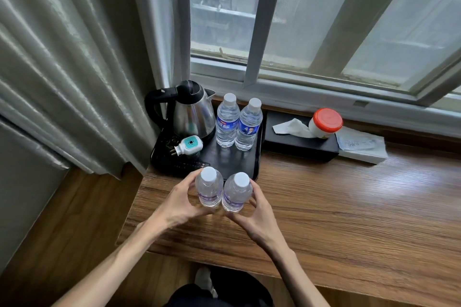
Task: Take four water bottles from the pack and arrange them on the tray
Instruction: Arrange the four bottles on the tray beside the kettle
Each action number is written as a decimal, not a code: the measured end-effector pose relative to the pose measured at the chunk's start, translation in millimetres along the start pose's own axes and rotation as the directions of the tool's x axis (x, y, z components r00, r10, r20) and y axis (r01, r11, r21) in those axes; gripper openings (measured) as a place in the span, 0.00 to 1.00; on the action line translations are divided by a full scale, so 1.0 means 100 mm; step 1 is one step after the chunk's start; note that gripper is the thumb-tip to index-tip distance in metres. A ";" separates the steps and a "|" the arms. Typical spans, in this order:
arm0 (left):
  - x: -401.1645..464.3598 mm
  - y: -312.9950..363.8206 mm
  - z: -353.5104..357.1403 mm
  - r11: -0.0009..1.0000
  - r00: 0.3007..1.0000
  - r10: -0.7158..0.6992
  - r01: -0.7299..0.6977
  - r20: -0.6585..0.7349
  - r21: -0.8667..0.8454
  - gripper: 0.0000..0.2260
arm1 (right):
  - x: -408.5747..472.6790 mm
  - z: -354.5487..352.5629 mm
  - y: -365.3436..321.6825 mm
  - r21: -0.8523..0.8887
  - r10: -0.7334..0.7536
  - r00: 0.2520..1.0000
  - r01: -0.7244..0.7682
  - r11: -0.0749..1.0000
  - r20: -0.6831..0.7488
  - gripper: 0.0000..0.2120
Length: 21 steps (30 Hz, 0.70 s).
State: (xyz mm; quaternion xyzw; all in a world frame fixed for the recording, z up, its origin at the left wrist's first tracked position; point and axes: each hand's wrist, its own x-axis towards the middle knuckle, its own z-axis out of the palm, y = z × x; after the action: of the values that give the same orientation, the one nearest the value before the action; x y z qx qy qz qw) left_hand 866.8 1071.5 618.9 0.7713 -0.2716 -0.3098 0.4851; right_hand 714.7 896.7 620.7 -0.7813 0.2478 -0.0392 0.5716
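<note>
Two clear water bottles with white caps and blue labels stand side by side at the back of the black tray (pixel 254 157): one on the left (pixel 226 122), one on the right (pixel 249 126). My left hand (pixel 180 200) grips a third bottle (pixel 209 188). My right hand (pixel 255 214) grips a fourth bottle (pixel 237 193). Both held bottles are upright, touching each other, just in front of the tray's near edge above the wooden table. The pack is not in view.
A steel kettle (pixel 192 112) and a white-teal plug-in device (pixel 189 146) fill the tray's left side. Right of the tray are a black tissue box (pixel 301 144), a red-lidded jar (pixel 325 123) and a white packet (pixel 361 144). A curtain (pixel 74 70) hangs left, with the window behind.
</note>
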 end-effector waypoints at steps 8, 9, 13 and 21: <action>0.02 0.14 0.15 0.999 0.978 0.039 -0.034 -0.205 0.032 0.32 | 0.09 0.08 -0.02 -0.029 -0.008 0.992 0.005 1.000 -0.125 0.35; 0.02 0.16 0.15 0.998 0.976 0.056 -0.046 -0.212 0.048 0.31 | 0.10 0.07 -0.02 -0.029 -0.011 0.992 0.007 1.000 -0.125 0.35; 0.02 0.23 0.13 0.995 0.969 0.083 -0.070 -0.233 0.065 0.28 | 0.09 0.03 -0.07 0.006 -0.012 0.990 0.013 1.000 -0.142 0.33; 0.43 0.62 -0.07 0.984 0.953 0.177 -0.166 -0.246 0.064 0.32 | 0.44 -0.23 -0.47 0.090 -0.070 0.976 0.090 0.992 -0.205 0.33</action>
State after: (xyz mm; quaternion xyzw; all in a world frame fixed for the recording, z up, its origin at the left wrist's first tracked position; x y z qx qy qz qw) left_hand 892.4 1020.9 669.0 0.7879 -0.2805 -0.1610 0.5240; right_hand 761.6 867.8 662.1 -0.7535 0.2707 -0.1532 0.5792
